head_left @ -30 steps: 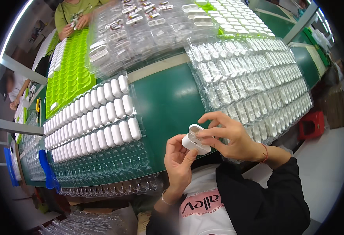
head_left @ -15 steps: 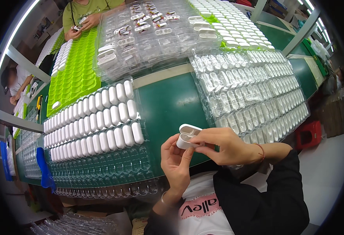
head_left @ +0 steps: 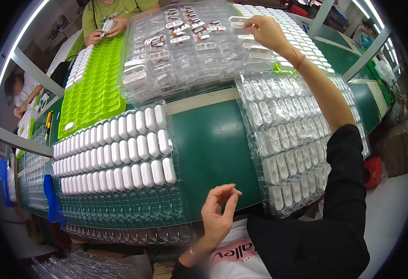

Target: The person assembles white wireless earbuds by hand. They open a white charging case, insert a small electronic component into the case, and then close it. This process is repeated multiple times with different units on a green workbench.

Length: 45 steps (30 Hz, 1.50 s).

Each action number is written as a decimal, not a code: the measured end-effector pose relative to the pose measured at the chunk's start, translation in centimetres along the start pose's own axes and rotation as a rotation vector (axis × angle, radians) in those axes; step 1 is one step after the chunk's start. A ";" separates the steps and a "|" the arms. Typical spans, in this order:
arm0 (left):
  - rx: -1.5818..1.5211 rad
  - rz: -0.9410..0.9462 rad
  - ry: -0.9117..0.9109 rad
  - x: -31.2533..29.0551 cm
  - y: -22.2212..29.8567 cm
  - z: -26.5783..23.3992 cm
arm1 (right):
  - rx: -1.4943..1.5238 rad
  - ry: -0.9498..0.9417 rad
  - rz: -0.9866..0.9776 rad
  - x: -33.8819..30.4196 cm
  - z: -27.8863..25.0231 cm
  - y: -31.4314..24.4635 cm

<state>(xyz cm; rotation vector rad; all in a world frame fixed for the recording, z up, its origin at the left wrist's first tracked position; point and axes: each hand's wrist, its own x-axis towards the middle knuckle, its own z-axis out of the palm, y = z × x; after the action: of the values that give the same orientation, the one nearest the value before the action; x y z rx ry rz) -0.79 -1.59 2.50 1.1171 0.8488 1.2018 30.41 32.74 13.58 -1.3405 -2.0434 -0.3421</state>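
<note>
A second ago both your hands were together over the green desk (head_left: 213, 149), working a small white case between the fingers; now they have parted. Your right hand (head_left: 263, 29) has reached far out across the desk to the clear tray of mixed parts (head_left: 166, 74) at the back, and its fingers are pinched on a white case (head_left: 238, 22) at that tray's far right corner, so the piece you were handling, or one just like it, now sits at the tray under your fingertips; whether you are setting it down or lifting one up, I cannot tell from this view. Your left hand (head_left: 218, 215) has stayed close to your body at the near edge of the desk, empty, with thumb and forefinger loosely curled toward each other and the palm open. That suggests one piece has been dealt with and the cycle is turning over to the next. To your left lies the clear tray with rows of finished white cases (head_left: 120, 153), its nearer rows unfilled. Under your outstretched right forearm lies another clear tray of white shells (head_left: 287, 139). Beyond, a bright green tray (head_left: 94, 88) runs toward a person in a green shirt (head_left: 115, 11) who holds a small part in both hands.
</note>
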 end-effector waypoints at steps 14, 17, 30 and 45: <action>0.066 -0.016 0.044 0.0 2.9 -1.2 | -0.091 -0.181 -0.002 5.4 6.3 8.9; 0.428 0.170 0.080 -1.0 5.7 -4.6 | 0.064 -0.144 -0.036 2.6 3.9 6.3; 1.219 0.316 0.299 3.6 7.9 -15.7 | 0.375 -0.452 -0.033 -16.7 -8.1 -17.7; 1.227 0.018 0.140 8.2 4.3 -12.1 | 0.365 -0.280 0.232 -24.6 -14.9 -14.6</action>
<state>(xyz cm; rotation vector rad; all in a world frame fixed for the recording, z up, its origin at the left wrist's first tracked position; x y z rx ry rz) -11.80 8.83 3.95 1.9978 1.7828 0.7013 29.47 0.67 10.63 -1.4300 -2.0149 0.3248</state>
